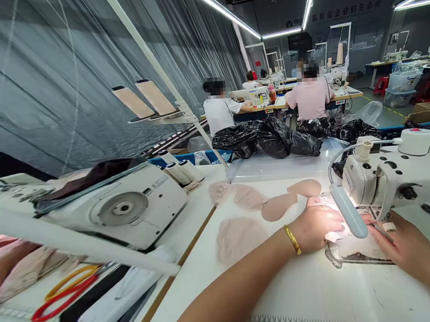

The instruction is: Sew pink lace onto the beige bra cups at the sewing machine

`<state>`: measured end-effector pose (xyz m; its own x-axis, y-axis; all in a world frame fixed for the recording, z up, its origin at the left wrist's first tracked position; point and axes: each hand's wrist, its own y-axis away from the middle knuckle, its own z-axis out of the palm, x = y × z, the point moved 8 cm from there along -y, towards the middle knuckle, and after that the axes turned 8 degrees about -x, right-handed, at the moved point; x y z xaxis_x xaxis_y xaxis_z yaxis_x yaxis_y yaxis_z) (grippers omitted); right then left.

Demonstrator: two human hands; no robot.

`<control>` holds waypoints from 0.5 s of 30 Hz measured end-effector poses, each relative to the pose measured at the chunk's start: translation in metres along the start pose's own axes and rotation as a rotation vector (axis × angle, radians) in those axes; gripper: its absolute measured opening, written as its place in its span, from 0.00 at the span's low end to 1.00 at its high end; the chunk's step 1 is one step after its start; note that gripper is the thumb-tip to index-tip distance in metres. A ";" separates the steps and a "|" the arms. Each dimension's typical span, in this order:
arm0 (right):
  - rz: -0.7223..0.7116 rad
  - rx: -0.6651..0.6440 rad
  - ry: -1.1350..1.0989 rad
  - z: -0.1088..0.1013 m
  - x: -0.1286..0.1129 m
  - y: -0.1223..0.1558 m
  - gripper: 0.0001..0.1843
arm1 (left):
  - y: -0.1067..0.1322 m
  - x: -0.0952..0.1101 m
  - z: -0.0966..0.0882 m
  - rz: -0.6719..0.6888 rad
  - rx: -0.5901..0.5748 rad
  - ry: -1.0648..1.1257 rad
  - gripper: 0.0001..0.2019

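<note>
My left hand point(315, 226), with a gold bangle at the wrist, lies on a small pale fabric piece point(338, 233) under the head of a white sewing machine point(394, 174), fingers curled over it. My right hand point(394, 240) rests just right of the needle area, fingers pressed on the same fabric by the presser foot. A bright machine lamp point(347, 211) washes out the fabric between the hands.
Pink lace pieces point(237, 235) and tan cup pads point(278, 206) lie left of my hand. A second white machine point(123, 205), thread cones point(181, 172), red and yellow scissors point(62, 292) sit at left. Black bags point(268, 138) and seated workers point(309, 99) are behind.
</note>
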<state>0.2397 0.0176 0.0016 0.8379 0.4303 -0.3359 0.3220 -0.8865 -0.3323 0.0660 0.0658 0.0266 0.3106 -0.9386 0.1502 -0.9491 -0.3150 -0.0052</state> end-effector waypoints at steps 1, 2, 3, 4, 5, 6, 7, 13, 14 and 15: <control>0.011 -0.010 -0.009 0.001 0.001 0.000 0.18 | 0.000 0.000 0.000 0.003 0.011 0.003 0.16; 0.018 -0.017 -0.010 0.001 0.001 -0.001 0.17 | 0.000 0.000 0.000 0.005 0.023 0.007 0.15; 0.023 -0.022 -0.006 0.001 0.000 -0.001 0.17 | 0.001 0.001 0.000 0.006 0.034 0.010 0.15; 0.024 -0.022 0.001 0.001 0.000 -0.001 0.17 | 0.001 0.001 0.000 0.007 0.043 0.012 0.15; 0.023 -0.022 0.009 0.000 -0.001 -0.002 0.17 | 0.002 0.002 0.000 0.007 0.049 0.013 0.14; 0.022 -0.021 0.016 0.000 -0.002 -0.002 0.17 | 0.002 0.003 0.000 0.006 0.050 0.012 0.14; 0.020 -0.018 0.021 -0.001 -0.002 -0.002 0.18 | 0.002 0.003 0.000 0.005 0.047 0.008 0.14; 0.015 -0.005 0.005 -0.001 -0.001 -0.001 0.18 | 0.003 0.006 -0.001 0.004 0.043 0.011 0.16; 0.016 -0.007 0.001 0.000 0.000 -0.001 0.18 | 0.003 0.006 -0.002 0.005 0.045 0.016 0.17; 0.015 -0.006 -0.001 0.000 0.000 0.000 0.18 | 0.004 0.006 -0.002 0.006 0.044 0.017 0.17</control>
<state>0.2401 0.0179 0.0018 0.8423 0.4170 -0.3415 0.3122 -0.8939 -0.3215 0.0644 0.0594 0.0291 0.3035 -0.9381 0.1668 -0.9476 -0.3155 -0.0498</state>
